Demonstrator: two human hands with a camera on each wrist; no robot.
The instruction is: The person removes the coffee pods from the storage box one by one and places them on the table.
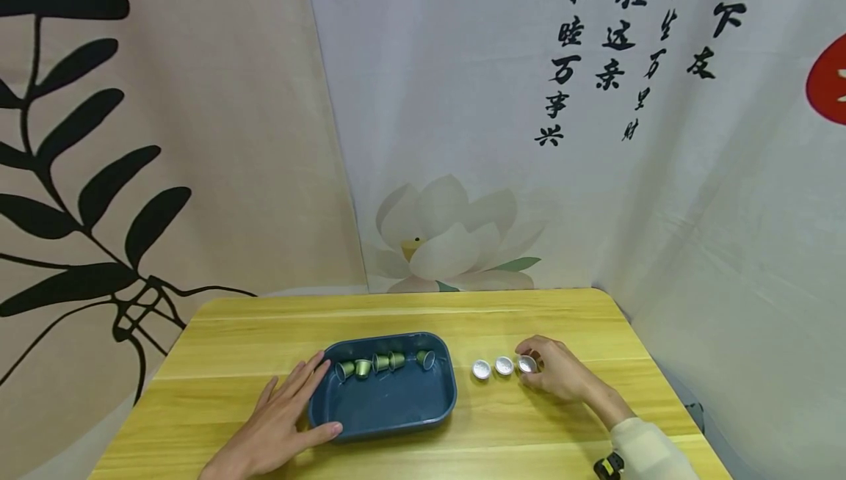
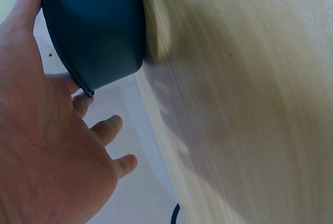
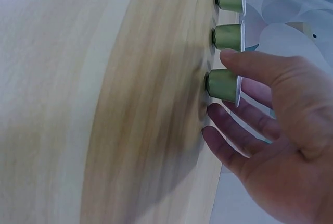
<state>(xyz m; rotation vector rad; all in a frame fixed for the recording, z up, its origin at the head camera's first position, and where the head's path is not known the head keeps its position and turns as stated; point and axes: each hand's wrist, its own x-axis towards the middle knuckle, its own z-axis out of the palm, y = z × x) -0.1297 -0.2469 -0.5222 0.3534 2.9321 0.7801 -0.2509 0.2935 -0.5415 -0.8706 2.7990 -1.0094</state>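
Note:
Spread, mostly straight fingers of my left hand (image 1: 280,417) rest along the left end of a dark blue tray (image 1: 390,425); its thumb lies at the near rim. In the left wrist view this hand (image 2: 57,135) touches the tray's side (image 2: 99,31), the outer fingers free of it. To the right of the tray, my right hand (image 1: 562,370) has its thumb and fingers round the rightmost coffee capsule (image 1: 526,364), green with a silver lid. The right wrist view shows that capsule (image 3: 222,85) lid up, low at the tabletop, between the thumb and fingers of the hand (image 3: 281,114).
Two more green capsules, a middle one (image 1: 504,366) and a left one (image 1: 481,370), stand lid up in line with it. Several green capsules (image 1: 381,362) lie in the tray's far half. The wooden table (image 1: 264,318) ends at a printed cloth backdrop (image 1: 463,135).

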